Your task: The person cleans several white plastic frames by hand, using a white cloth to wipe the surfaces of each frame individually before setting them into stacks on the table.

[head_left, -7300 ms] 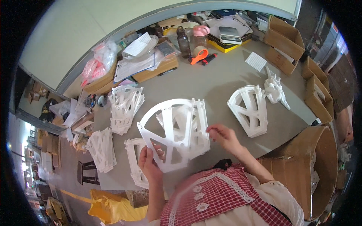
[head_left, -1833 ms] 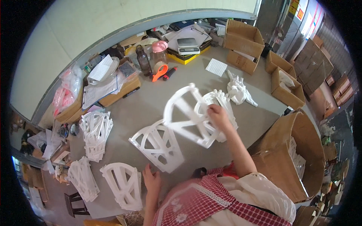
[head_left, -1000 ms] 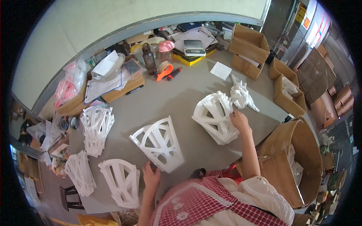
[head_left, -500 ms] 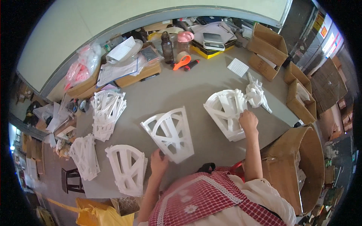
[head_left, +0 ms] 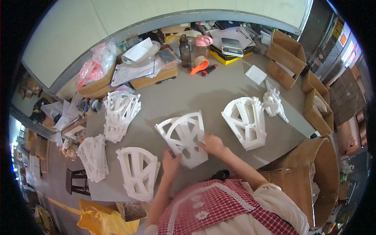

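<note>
In front of me is a white fan-shaped plastic frame [head_left: 184,131] with cut-out openings, held a little off the table. My left hand [head_left: 171,161] is closed on its lower left edge, and my right hand [head_left: 211,144] pinches its right edge. To the right lies a stack of similar white frames [head_left: 246,121]. Another fan-shaped stack [head_left: 137,174] rests at the near left. Two more piles of white frames, an upper one [head_left: 120,115] and a lower one [head_left: 94,156], lie along the table's left side.
White crumpled plastic [head_left: 274,101] lies beyond the right stack, near a white perforated card [head_left: 255,74]. At the back are a dark bottle [head_left: 185,51], orange-handled tape [head_left: 199,66] and a small scale [head_left: 232,47]. A large cardboard box [head_left: 293,176] stands at the near right.
My right hand has left the right-hand stack and come left to grip the frame's right edge. The whole view has shifted slightly right.
</note>
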{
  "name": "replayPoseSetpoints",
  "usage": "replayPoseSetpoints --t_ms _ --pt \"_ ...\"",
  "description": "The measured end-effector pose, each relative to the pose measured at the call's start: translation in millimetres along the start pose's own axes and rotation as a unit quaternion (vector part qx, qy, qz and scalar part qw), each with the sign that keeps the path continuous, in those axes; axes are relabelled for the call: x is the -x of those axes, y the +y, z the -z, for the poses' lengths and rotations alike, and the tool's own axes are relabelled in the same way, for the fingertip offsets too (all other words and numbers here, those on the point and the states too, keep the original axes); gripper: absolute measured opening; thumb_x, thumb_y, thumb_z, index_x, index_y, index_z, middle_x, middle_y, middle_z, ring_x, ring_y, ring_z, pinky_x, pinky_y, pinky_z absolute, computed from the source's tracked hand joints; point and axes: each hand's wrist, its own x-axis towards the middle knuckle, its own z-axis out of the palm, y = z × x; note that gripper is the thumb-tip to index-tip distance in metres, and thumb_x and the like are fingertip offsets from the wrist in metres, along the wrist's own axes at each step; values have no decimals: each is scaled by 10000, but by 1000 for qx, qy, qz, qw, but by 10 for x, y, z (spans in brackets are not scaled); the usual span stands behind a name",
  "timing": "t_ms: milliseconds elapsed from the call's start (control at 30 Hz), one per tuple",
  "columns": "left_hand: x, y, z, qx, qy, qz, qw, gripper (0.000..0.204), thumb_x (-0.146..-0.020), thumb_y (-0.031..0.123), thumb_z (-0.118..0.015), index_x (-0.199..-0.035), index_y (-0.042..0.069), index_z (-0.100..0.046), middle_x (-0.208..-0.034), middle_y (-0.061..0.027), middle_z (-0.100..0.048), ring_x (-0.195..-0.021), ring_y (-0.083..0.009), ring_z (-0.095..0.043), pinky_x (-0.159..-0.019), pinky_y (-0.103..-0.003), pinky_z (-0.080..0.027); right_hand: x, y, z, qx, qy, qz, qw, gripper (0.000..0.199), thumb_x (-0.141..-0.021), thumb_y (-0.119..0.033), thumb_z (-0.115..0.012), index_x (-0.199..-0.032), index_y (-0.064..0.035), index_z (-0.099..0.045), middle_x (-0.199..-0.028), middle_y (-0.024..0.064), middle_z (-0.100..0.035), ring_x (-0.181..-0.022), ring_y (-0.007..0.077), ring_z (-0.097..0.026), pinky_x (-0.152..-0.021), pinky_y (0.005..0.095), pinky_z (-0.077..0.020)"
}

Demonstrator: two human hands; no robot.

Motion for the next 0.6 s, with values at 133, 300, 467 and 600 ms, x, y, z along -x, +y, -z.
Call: replayPoseSetpoints --t_ms 133,300,467,600 --pt "37 4 71 53 -19 32 998 392 -808 77 -654 -1142 -78 -520 -978 -193 -688 -814 -281 -684 -690 -356 -565 -110 64 36 -217 4 -24 976 332 -888 -309 -632 -892 22 -659 -746 150 -679 -705 291 -683 -639 409 -547" --pt "175 53 64 32 26 23 999 373 -783 31 -642 -1123 -63 -522 -1012 -182 -663 -869 -264 -674 -708 -355 -577 21 -334 909 -416 51 -22 908 205 -876 -186 -636 -911 8 -690 -714 65 -662 -646 114 -617 -577 248 -463" --pt "140 -173 39 31 19 -13 999 370 -772 -4 -613 -1122 -64 -508 -1085 -170 -610 -926 -236 -643 -718 -350 -609 32 -611 1493 -528 29 17 849 121 -918 -138 -631 -865 -42 -581 -730 11 -626 -559 39 -487 -485 220 -368" --pt "141 -270 2 183 -17 70 981 398 -777 -24 -573 -1171 -43 -519 -1092 -137 -612 -891 -199 -627 -700 -295 -565 3 -654 1268 -393 -11 25 919 232 -874 -255 -694 -826 -31 -656 -666 36 -653 -601 111 -619 -574 272 -479"
